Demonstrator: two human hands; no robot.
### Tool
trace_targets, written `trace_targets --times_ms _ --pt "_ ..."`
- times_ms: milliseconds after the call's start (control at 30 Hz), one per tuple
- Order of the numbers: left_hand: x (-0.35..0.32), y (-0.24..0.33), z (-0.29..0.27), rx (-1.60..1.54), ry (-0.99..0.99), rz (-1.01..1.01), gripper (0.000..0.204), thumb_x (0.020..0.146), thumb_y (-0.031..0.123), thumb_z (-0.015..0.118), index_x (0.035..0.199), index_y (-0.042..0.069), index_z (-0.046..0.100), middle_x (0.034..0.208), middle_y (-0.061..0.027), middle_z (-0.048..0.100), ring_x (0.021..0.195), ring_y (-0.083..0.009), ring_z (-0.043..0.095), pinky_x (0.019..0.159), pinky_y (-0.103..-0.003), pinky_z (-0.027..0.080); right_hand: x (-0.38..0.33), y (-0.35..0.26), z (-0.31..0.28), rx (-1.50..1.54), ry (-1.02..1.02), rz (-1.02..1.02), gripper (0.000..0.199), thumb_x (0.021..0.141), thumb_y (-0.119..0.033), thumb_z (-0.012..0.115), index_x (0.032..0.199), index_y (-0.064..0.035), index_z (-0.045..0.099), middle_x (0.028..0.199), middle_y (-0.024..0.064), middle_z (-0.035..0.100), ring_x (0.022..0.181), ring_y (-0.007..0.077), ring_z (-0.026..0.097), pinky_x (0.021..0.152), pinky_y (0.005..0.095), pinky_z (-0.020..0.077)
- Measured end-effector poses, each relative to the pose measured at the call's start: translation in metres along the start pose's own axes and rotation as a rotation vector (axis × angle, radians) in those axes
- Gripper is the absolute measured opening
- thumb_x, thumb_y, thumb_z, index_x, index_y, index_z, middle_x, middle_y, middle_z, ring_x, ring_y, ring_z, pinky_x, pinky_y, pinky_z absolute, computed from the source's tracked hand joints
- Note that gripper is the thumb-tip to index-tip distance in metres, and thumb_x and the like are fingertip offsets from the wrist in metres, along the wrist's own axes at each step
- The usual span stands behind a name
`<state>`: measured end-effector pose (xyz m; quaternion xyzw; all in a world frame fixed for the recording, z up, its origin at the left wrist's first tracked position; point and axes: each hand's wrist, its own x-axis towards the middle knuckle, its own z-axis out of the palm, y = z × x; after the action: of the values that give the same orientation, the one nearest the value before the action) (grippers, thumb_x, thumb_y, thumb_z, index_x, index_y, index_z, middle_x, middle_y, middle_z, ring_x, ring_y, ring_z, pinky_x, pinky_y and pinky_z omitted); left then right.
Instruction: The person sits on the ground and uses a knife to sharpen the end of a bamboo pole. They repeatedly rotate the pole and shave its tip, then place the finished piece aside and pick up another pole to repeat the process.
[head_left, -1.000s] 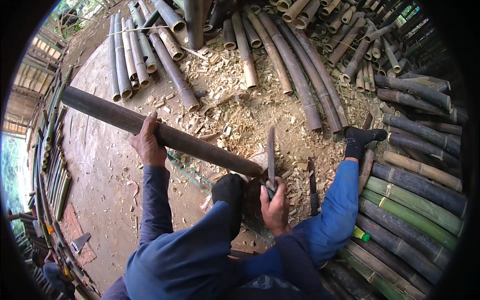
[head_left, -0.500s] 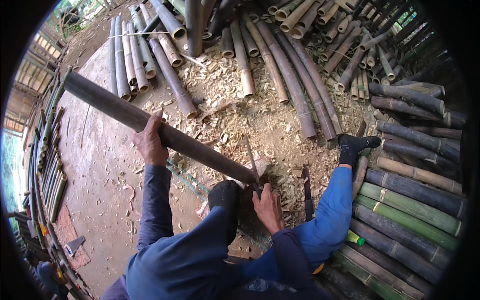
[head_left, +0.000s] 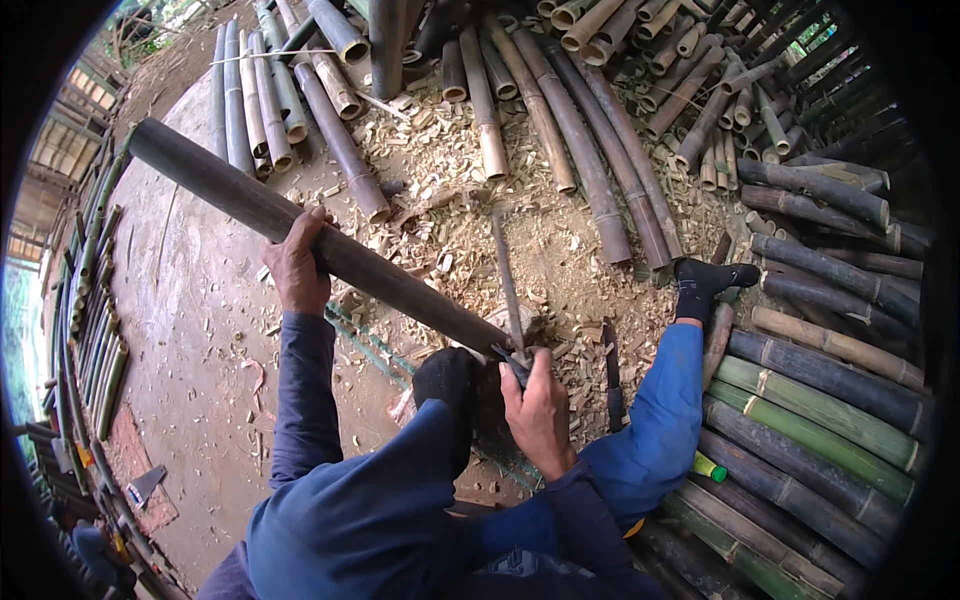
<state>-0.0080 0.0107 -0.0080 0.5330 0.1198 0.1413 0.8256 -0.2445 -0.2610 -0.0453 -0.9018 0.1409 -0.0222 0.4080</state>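
left hand (head_left: 295, 270) steadies bamboo pole (head_left: 300, 235); right hand (head_left: 540, 415) holds blade (head_left: 508, 285).

My left hand (head_left: 296, 268) grips the bamboo pole (head_left: 300, 232) left of my right hand (head_left: 538, 412), which holds the knife (head_left: 508, 290) at the pole's near end.

No packages, labels, signs or screens here — only bamboo.
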Motion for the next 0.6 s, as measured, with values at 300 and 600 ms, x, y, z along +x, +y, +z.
trace_targets --times_ms 300,600 --pt "0.0 0.003 0.008 -0.016 -0.071 0.005 0.035 0.084 0.008 0.081 0.109 -0.007 0.063 0.088 -0.0125 0.069 0.076 -0.022 0.07 0.072 -0.035 0.058 0.001 -0.009 -0.007 -0.153 -0.056 0.023 0.029 0.101 -0.022 0.066 0.111 -0.0003 0.048 0.085 0.0268 0.069 0.079 0.0472 0.07 0.062 0.0513 0.0541" --pt "-0.001 0.001 0.0 -0.041 -0.098 0.022 0.044 0.083 0.006 0.08 0.118 -0.009 0.057 0.098 -0.015 0.069 0.079 -0.024 0.071 0.076 -0.037 0.059 0.012 -0.008 -0.006 -0.261 -0.158 0.205 0.035 0.1 -0.027 0.064 0.112 0.0014 0.046 0.089 0.0304 0.069 0.081 0.0539 0.067 0.067 0.0615 0.0513"
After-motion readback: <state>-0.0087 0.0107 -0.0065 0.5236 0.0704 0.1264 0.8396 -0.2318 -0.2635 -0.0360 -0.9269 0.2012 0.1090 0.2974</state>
